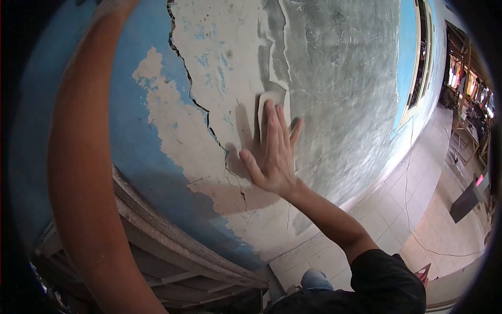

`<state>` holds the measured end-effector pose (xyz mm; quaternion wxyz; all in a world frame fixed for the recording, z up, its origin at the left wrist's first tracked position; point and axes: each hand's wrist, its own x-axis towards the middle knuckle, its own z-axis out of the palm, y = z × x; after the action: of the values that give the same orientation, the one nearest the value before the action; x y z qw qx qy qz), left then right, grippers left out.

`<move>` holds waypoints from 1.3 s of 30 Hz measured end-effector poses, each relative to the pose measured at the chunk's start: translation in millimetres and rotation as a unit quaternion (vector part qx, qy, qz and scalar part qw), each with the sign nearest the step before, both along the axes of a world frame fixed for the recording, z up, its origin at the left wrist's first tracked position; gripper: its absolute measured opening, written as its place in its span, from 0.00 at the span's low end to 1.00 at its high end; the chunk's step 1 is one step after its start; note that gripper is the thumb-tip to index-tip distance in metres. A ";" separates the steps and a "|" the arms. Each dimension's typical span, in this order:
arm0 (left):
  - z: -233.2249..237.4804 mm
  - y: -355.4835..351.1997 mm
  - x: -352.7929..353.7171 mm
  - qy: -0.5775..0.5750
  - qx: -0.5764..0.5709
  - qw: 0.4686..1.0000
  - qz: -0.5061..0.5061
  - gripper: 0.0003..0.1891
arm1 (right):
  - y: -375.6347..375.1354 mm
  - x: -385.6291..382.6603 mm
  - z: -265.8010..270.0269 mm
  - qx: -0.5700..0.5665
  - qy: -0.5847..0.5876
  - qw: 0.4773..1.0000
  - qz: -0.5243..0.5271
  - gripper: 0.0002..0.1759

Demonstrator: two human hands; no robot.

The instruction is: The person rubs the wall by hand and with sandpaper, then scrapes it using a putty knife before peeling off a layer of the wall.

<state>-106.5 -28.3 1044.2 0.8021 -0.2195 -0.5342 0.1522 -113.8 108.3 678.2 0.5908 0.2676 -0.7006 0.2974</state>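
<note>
My right hand (277, 157) lies against the wall with its fingers stretched out and the thumb spread to the left. Under its fingertips is a thin pale flat piece (268, 97) standing slightly off the wall, with a dark gap along its left side; whether it is loose plaster or a separate sheet I cannot tell. The wall (340, 94) has grey plaster on the right and whitish patches and peeling blue paint on the left. A jagged crack (191, 86) runs down left of this hand. My left hand (112, 6) reaches up to the top edge, its fingers cut off.
Below the left arm stands a slatted wooden structure (183, 251). A window frame (418, 68) is set in the wall at right. A thin cable (410, 209) trails down over the tiled floor (384, 209). Farther right is a dark box (465, 201) near cluttered wooden furniture.
</note>
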 end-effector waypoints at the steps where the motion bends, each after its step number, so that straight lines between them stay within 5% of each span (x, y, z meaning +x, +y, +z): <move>1: -0.2 -0.2 -0.2 0.002 0.003 1.000 0.014 0.36 | -3.5 2.5 -18.4 0.007 0.000 1.000 0.015 0.48; 5: 4.9 -1.0 -1.4 0.018 -0.005 0.999 0.040 0.36 | 5.3 4.5 -48.2 0.075 0.018 0.997 -0.020 0.47; 11: 3.3 0.3 -1.0 0.026 -0.017 0.999 0.034 0.36 | 16.2 0.0 13.6 0.018 -0.002 0.999 -0.037 0.42; 14: 2.2 -1.3 -0.1 0.020 -0.008 0.999 0.045 0.36 | 12.1 -5.8 -23.8 0.012 0.005 0.999 0.046 0.42; 17: 3.6 -2.2 -3.9 0.044 -0.005 0.998 0.038 0.36 | 12.0 -7.8 -58.0 0.097 0.028 0.995 0.007 0.42; 24: 5.1 -2.6 -3.3 -0.003 0.002 1.000 0.017 0.36 | 6.4 -3.5 -25.2 0.022 0.002 1.000 0.004 0.40; 28: 4.5 -3.5 -3.1 0.042 -0.013 0.998 0.036 0.36 | 20.9 -20.3 -40.2 0.186 0.072 0.978 -0.053 0.44; 32: 6.6 -2.7 -7.7 0.048 -0.011 0.998 0.031 0.36 | 5.0 -2.5 -19.5 0.027 -0.027 0.999 -0.008 0.46; 37: 4.0 0.0 -2.5 0.017 0.004 1.000 0.026 0.36 | 14.2 -9.9 -5.1 0.168 0.048 0.981 -0.084 0.43; 39: 3.9 1.4 -1.5 0.014 0.005 0.999 0.028 0.36 | 17.0 -8.6 24.5 0.092 0.013 0.992 -0.082 0.40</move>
<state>-108.0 -27.0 1048.0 0.8062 -0.1982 -0.5292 0.1752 -122.4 125.4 702.7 0.5946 0.2667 -0.7371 0.1788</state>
